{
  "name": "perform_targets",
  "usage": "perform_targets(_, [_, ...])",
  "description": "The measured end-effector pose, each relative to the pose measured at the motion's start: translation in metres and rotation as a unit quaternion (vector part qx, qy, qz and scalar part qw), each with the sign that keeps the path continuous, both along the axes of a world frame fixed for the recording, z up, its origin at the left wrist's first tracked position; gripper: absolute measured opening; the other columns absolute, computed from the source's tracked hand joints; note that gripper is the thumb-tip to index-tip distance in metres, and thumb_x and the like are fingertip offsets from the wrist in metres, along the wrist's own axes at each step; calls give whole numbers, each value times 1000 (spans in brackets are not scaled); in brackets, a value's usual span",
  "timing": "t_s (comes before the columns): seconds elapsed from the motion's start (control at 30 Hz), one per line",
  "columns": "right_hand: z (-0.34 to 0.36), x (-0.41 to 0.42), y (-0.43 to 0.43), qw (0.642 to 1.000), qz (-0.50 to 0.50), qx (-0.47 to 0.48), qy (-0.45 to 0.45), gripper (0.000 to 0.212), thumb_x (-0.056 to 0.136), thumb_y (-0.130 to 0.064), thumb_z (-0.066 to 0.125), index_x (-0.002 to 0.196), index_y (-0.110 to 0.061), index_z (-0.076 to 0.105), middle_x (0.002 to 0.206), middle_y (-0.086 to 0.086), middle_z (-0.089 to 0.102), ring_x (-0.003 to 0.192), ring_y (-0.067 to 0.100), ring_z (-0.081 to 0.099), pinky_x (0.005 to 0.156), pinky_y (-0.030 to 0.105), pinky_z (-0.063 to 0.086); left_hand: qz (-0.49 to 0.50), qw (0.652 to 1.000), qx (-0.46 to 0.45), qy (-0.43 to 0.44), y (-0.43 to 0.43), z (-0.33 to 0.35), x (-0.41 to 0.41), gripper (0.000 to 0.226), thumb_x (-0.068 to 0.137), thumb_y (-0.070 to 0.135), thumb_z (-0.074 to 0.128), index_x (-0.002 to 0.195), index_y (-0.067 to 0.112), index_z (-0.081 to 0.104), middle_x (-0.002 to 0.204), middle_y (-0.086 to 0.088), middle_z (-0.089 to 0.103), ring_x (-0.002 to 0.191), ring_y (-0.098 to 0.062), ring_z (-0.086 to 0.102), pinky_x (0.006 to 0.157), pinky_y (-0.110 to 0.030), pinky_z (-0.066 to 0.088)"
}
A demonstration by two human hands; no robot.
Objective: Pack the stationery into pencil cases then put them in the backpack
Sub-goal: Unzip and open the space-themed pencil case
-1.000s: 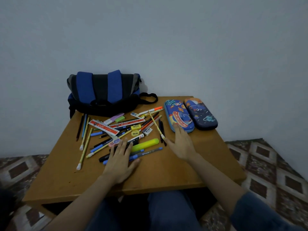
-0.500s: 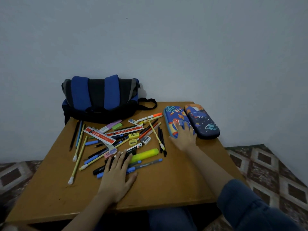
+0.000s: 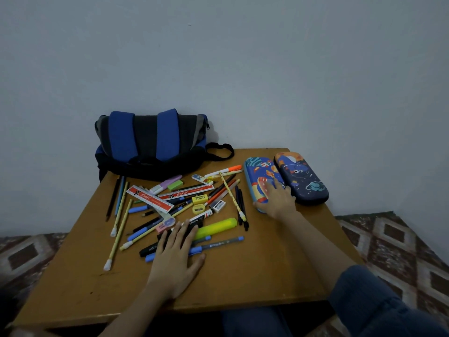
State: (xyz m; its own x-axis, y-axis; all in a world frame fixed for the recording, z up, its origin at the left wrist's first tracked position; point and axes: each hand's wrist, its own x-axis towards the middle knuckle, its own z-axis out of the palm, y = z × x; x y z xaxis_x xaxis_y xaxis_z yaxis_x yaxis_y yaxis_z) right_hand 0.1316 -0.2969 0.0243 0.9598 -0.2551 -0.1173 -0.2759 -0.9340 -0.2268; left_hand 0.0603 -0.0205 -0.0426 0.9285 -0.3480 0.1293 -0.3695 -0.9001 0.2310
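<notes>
Item: light-blue pencil case (image 3: 257, 176), closed, lying flat at 2 o'clock on the counter (image 3: 243, 276). It touched a dark-blue pencil case (image 3: 301, 181), also closed, on its 3 o'clock side.

Right grip (image 3: 275, 203): fingers straight and spread, resting on the lid of the light-blue case at its 6 o'clock end; nothing clasped.

Left grip (image 3: 177, 254): palm down, fingers extended, resting flat on pens at the 6 o'clock edge of the loose stationery.

Loose stationery: scattered from centre towards 10 o'clock. It included pencils, pens, two red rulers (image 3: 151, 198), a yellow highlighter (image 3: 218, 227), a yellow sharpener (image 3: 198, 209) and erasers.

Backpack (image 3: 150, 142): blue and black, at 11 o'clock against the wall.

Surroundings: patterned floor (image 3: 388, 239).
</notes>
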Motion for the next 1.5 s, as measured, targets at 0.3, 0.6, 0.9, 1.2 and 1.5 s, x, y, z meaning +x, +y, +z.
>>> perform_targets(0.3, [-11,-66,12,998,26,-42,-26,78,84,-56,54,146,-20,20,155,6,15,138,34,19,107,52,33,0,1000,-3,-9,0,-4,-1,94,56,78,-33,138,33,-18,149,14,-20,137,-5,-22,110,-27,-20])
perform_targets(0.6, [6,-57,-11,980,-99,164,-59,68,81,-59,56,129,-13,41,132,13,44,122,30,45,100,48,42,-1,999,26,-25,0,-5,-1,91,68,77,-24,143,30,-6,152,10,-10,141,-13,-13,105,-25,-31])
perform_targets(0.9, [18,-45,-12,877,-185,443,14,63,65,-22,84,116,1,56,120,13,62,108,28,60,81,35,52,24,998,62,0,0,6,-9,72,93,60,13,143,12,31,150,-8,32,138,-20,22,113,-34,-4])
perform_targets(1.2, [37,-55,-5,798,-237,554,-15,48,87,-36,63,120,-1,56,113,17,66,80,24,62,72,35,53,-66,992,-13,-110,-23,33,-25,71,69,22,81,132,13,49,125,-5,59,110,-19,60,93,-29,48])
perform_targets(1.5, [67,-68,46,606,-200,768,-59,38,93,-29,55,124,-7,51,110,12,63,92,25,62,74,43,52,38,923,-366,113,-96,84,-46,49,72,42,74,113,16,66,93,10,66,78,1,59,80,-22,52])
